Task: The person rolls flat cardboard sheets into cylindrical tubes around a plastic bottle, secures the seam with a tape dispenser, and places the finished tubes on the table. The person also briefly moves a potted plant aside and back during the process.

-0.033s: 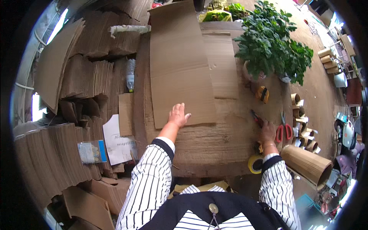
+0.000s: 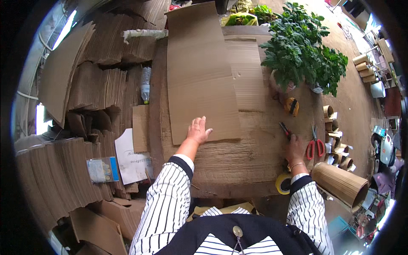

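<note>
A long brown cardboard sheet (image 2: 199, 72) lies lengthwise on the wooden table (image 2: 250, 161). My left hand (image 2: 199, 130) rests flat on the sheet's near edge, fingers spread. A second, ribbed cardboard sheet (image 2: 248, 76) lies partly under its right side. My right hand (image 2: 295, 149) is at the table's right edge, closed around a small cutter with a red and black handle (image 2: 284, 129) that points away from me. Red-handled scissors (image 2: 315, 146) lie just right of that hand.
A leafy green plant (image 2: 301, 46) fills the far right of the table, with a yellow and black tape measure (image 2: 291, 106) below it. A yellow tape roll (image 2: 283, 182) and a rolled cardboard tube (image 2: 340, 185) sit at the near right. Cardboard stacks (image 2: 97, 93), a plastic bottle (image 2: 145, 85) and a white paper (image 2: 129, 159) lie to the left.
</note>
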Available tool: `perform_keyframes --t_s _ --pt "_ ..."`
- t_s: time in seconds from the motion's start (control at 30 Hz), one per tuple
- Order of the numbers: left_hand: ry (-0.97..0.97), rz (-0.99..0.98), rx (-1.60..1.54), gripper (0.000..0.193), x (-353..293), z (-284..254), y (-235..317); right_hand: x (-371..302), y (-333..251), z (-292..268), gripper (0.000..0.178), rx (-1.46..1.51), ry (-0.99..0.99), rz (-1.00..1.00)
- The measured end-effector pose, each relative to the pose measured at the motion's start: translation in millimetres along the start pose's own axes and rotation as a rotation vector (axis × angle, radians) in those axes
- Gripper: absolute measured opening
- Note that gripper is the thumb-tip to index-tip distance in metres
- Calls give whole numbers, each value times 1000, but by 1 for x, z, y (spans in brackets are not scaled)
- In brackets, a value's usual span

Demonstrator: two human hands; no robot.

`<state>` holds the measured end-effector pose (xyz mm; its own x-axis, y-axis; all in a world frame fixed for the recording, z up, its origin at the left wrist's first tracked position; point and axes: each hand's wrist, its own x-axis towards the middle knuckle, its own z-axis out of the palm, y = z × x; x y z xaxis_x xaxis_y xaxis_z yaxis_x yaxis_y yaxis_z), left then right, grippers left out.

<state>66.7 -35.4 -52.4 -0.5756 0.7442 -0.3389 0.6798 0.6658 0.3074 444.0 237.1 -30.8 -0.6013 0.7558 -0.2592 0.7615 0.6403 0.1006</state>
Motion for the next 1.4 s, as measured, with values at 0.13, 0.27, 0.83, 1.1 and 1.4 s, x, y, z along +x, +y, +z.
perform_keyframes --t_s 0.13,0.27,0.83,1.1,1.4 --pt "-67 -53 -38 78 -26 -3 2 -6 -105 8 49 459 85 -227" --pt "-96 50 -68 80 -76 20 -2 -17 -196 -30 51 672 58 -348" --pt "484 126 -62 63 14 42 63 98 -51 -71 29 747 521 -33" --pt "569 74 94 65 22 61 74 250 53 -71 38 272 -112 -15" --pt "525 41 87 64 18 57 79 258 37 -78 54 -6 -389 -297"
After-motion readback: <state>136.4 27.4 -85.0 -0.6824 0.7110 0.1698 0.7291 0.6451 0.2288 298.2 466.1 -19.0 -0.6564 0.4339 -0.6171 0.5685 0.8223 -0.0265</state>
